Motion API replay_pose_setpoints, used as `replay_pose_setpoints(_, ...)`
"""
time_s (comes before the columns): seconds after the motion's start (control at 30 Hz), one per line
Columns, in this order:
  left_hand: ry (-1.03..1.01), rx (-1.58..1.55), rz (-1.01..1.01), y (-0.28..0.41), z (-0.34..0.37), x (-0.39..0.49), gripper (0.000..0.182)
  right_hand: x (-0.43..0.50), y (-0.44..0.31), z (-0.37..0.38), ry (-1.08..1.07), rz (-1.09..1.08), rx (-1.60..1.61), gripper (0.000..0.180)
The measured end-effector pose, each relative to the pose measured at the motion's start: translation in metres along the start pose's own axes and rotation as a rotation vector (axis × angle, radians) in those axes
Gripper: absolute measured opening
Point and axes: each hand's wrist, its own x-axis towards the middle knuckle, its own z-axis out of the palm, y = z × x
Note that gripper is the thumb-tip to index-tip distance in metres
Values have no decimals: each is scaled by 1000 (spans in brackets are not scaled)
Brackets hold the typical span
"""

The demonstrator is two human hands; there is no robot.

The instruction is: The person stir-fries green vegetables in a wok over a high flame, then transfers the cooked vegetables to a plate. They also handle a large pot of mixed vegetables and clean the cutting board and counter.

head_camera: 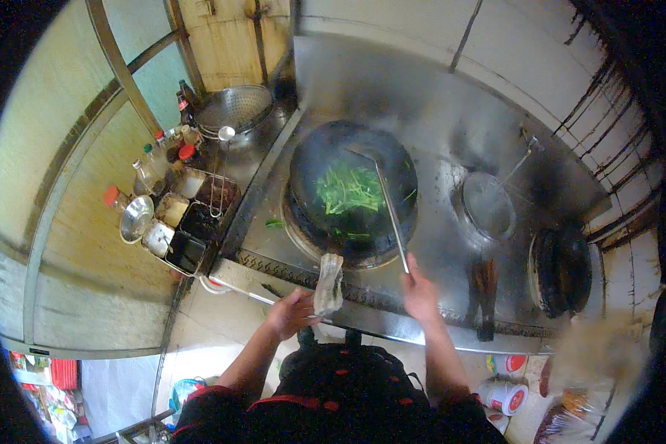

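Note:
My right hand [420, 294] is closed round the handle of a long metal wok ladle [389, 205], whose head rests inside a black wok [305, 161]. Green leafy vegetables [348, 188] lie in the wok, with steam over them. My left hand [293, 314] is at the stove's front edge, beside a folded greyish cloth [328, 286] that stands near the wok's rim; whether the fingers grip the cloth is not clear.
Left of the stove are seasoning containers [172, 208], a steel bowl [136, 219], bottles [147, 176], a strainer [216, 183] and a metal colander [236, 106]. A steaming pot [488, 205] and a dark round pan [560, 272] are at right.

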Motion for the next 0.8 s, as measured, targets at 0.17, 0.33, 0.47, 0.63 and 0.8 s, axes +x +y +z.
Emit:
replay_pose_setpoints(0.17,53,-61,-63,-24,-18,-45,57,-26,54,50,-58,-245,-197,62)
replay_pose_setpoints(0.33,-154,-56,-142,23,70,23,43,13,26,26,-153,-63,-212,60)
replay_pose_setpoints(0.47,-54,-28,-177,39,69,84,23,8,-3,-52,-117,-343,-306,50)
replay_pose_setpoints(0.63,88,79,-193,13,111,24,13,-16,-7,-81,-282,-49,-347,51)
replay_pose_setpoints(0.8,-101,12,-156,-12,44,-23,12,-26,7,-75,-168,-65,-224,53)
